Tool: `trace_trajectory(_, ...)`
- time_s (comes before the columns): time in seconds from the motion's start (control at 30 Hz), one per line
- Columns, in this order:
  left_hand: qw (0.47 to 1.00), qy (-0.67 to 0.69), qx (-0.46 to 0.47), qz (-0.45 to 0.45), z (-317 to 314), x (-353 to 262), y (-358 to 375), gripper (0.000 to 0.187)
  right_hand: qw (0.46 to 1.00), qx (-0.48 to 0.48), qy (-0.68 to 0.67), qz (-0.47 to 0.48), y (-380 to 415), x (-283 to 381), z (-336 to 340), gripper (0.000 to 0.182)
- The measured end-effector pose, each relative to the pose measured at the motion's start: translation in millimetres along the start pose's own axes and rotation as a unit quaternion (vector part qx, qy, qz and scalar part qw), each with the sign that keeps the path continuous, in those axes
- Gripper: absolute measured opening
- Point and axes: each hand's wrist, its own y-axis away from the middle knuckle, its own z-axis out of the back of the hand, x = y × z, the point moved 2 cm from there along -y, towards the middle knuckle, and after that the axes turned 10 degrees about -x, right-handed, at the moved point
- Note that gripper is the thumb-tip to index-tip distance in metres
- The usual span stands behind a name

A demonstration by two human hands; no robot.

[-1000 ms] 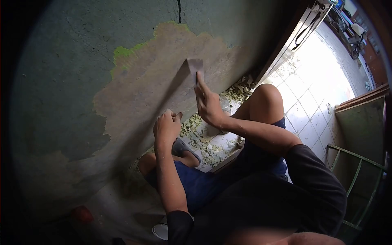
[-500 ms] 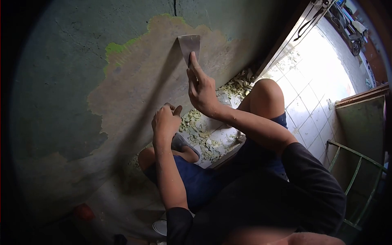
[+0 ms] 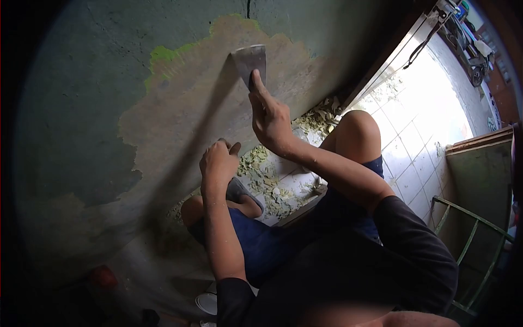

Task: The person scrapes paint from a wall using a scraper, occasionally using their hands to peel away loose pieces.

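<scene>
My right hand (image 3: 272, 124) is closed round a scraper (image 3: 252, 59), its index finger stretched along the wide metal blade. The blade's edge is at the wall's bare, brownish patch (image 3: 185, 103), a little below the green painted area (image 3: 76, 82). A strip of bright green paint (image 3: 168, 53) borders the patch. Lower and to the left, my left hand (image 3: 218, 163) is closed with the thumb pointing up, near the wall. Something dark shows at its fingers, but I cannot make out what it is. The scraper's handle is hidden in my right hand.
Paint flakes (image 3: 261, 169) litter the tiled floor along the wall's foot, around my shoe (image 3: 242, 195). On the right are a bright doorway (image 3: 430, 103) and a green metal rack (image 3: 474, 229). A white container (image 3: 207, 302) and a red object (image 3: 103, 277) lie at lower left.
The scraper has shifted a little left across the bare patch, and its blade leans slightly more. The whole view has turned a little. My left hand stays closed.
</scene>
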Motion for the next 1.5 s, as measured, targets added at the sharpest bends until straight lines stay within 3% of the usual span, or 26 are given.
trace_trajectory(0.03, 1.000, 0.003, 0.008, 0.007, -1.9, 3.2, 3.9, 0.038, 1.000, -0.023, 0.000, 0.009, -4.8, 6.1, 1.9, 0.073)
trace_trajectory(0.17, 1.000, -0.015, -0.010, -0.007, -1.8, 4.2, 5.7, 0.039, 0.998, 0.056, 0.038, 0.004, 43.2, -18.5, -2.7, 0.066)
trace_trajectory(0.27, 0.999, -0.032, 0.021, 0.001, -6.4, 11.7, 7.8, 0.040, 0.999, -0.015, 0.027, 0.015, -19.0, 21.7, -0.4, 0.067)
trace_trajectory(0.3, 0.999, -0.027, 0.023, 0.013, -4.8, 11.0, 11.6, 0.040, 1.000, -0.011, 0.028, 0.006, -1.5, 17.8, 1.3, 0.067)
trace_trajectory(0.4, 0.999, -0.035, -0.002, 0.006, -0.7, 11.0, 5.7, 0.040, 0.990, 0.109, 0.090, 0.011, 36.5, 5.2, -2.9, 0.066)
trace_trajectory(0.43, 0.998, -0.057, -0.002, -0.008, -3.3, 13.5, 5.4, 0.041, 0.990, 0.108, 0.090, 0.014, 32.0, 5.0, -6.1, 0.066)
trace_trajectory(0.53, 0.999, -0.037, 0.003, 0.003, -0.3, 15.9, 7.6, 0.041, 0.998, -0.019, 0.011, 0.063, -4.3, 25.0, -13.4, 0.067)
trace_trajectory(0.67, 0.999, -0.041, -0.015, -0.008, -6.4, 27.3, 9.9, 0.041, 0.991, 0.096, 0.087, 0.020, 46.5, -4.4, -14.8, 0.065)
trace_trajectory(0.8, 0.999, -0.045, -0.002, 0.012, 4.6, 23.6, 12.5, 0.041, 0.998, 0.001, 0.033, 0.048, -16.5, 40.5, -12.9, 0.066)
trace_trajectory(0.9, 0.999, -0.024, -0.010, 0.037, 3.6, 24.8, 14.3, 0.041, 0.997, 0.039, 0.060, 0.027, -5.0, 40.2, -12.8, 0.066)
trace_trajectory(0.97, 0.997, -0.073, -0.006, -0.018, -5.5, 30.4, 14.8, 0.040, 0.991, 0.102, 0.079, 0.022, 31.2, 13.3, -16.0, 0.066)
trace_trajectory(1.03, 0.997, -0.069, -0.022, -0.025, -4.2, 32.1, 13.8, 0.040, 0.996, 0.071, 0.058, 0.018, 6.0, 35.3, -14.6, 0.065)
trace_trajectory(1.17, 0.997, -0.047, -0.001, 0.067, 3.3, 35.3, 16.0, 0.041, 0.998, 0.000, 0.030, 0.047, -19.6, 62.7, -17.3, 0.063)
trace_trajectory(1.27, 0.996, -0.080, -0.014, 0.022, 2.2, 49.6, 11.3, 0.040, 0.980, 0.142, 0.124, 0.066, 41.7, 24.5, -24.2, 0.064)
trace_trajectory(1.4, 0.992, -0.058, -0.021, 0.112, 23.5, 57.3, 13.5, 0.040, 0.990, 0.072, 0.073, 0.101, -2.2, 68.7, -36.3, 0.064)
trace_trajectory(1.5, 0.993, -0.059, -0.027, 0.096, 19.6, 72.4, 17.9, 0.039, 0.972, 0.126, 0.136, 0.140, 27.8, 43.5, -36.6, 0.067)
